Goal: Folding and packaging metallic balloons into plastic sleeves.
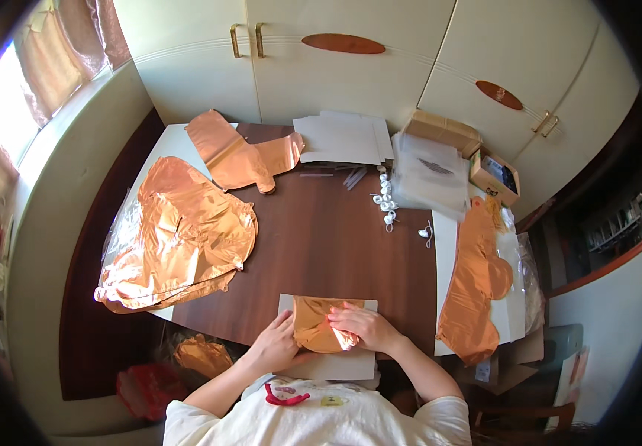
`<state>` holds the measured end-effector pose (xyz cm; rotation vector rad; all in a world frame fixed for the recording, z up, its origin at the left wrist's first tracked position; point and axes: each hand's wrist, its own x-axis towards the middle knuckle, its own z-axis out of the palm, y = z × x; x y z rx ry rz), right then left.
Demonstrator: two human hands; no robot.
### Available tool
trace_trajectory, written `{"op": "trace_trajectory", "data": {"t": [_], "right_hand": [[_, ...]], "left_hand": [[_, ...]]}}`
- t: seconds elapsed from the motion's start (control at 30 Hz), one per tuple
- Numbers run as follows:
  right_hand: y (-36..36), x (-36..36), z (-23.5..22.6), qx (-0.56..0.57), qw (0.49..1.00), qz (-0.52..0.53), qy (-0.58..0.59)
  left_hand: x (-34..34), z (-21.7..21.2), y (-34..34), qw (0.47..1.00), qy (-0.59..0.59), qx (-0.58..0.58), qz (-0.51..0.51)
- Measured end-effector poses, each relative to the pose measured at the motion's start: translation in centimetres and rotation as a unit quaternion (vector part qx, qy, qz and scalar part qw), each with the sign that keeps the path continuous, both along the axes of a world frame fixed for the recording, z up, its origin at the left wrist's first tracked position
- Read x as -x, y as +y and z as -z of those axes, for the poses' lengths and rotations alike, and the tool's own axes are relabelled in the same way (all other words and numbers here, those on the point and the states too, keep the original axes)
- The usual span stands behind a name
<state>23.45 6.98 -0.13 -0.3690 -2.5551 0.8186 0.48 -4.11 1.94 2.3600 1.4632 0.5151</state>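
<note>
A copper-coloured foil balloon (313, 325), folded into a compact bundle, lies on a white card sheet (350, 368) at the table's near edge, right in front of me. My left hand (276, 346) rests along the left side of the bundle and the card, with thumb and fingers apart. On the right part of the foil lies my right hand (363, 325), its fingers stretched out and pressing down. A crumpled bit of shiny foil shows under its fingertips.
Large copper foil balloons (187, 230) lie flat at left, with another foil shape (235, 152) behind. White sheets (343, 137), small white ribbon rolls (386, 201), clear plastic bags (432, 175) and a small wooden box (495, 177) stand at the back. More foil (473, 290) hangs over the right edge.
</note>
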Motion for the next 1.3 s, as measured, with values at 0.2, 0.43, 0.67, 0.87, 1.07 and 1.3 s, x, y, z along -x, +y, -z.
{"op": "trace_trajectory", "data": {"t": [0.2,0.43,0.67,0.87,1.07,1.3], "right_hand": [[0.2,0.2,-0.3,0.000,1.000,-0.004,-0.004],[0.3,0.3,-0.8,0.011,0.999,0.007,-0.038],[0.6,-0.4,-1.6,0.047,0.996,-0.043,-0.055],[0.3,0.2,-2.6,0.055,0.995,0.051,-0.064],[-2.0,1.2,-0.8,-0.133,0.948,0.191,-0.219],[-2.1,0.5,-1.0,-0.135,0.939,0.186,-0.257]], "left_hand": [[4.4,-0.5,1.1,0.998,0.042,-0.025,-0.026],[1.3,-2.9,4.8,0.998,0.047,-0.039,-0.025],[-0.3,-0.2,5.0,0.994,0.104,0.000,0.028],[-0.4,-0.1,5.1,0.992,0.122,0.002,0.034],[-0.4,0.1,4.9,0.991,0.131,0.004,0.029],[0.9,-0.2,3.8,0.990,0.138,0.022,-0.006]]}}
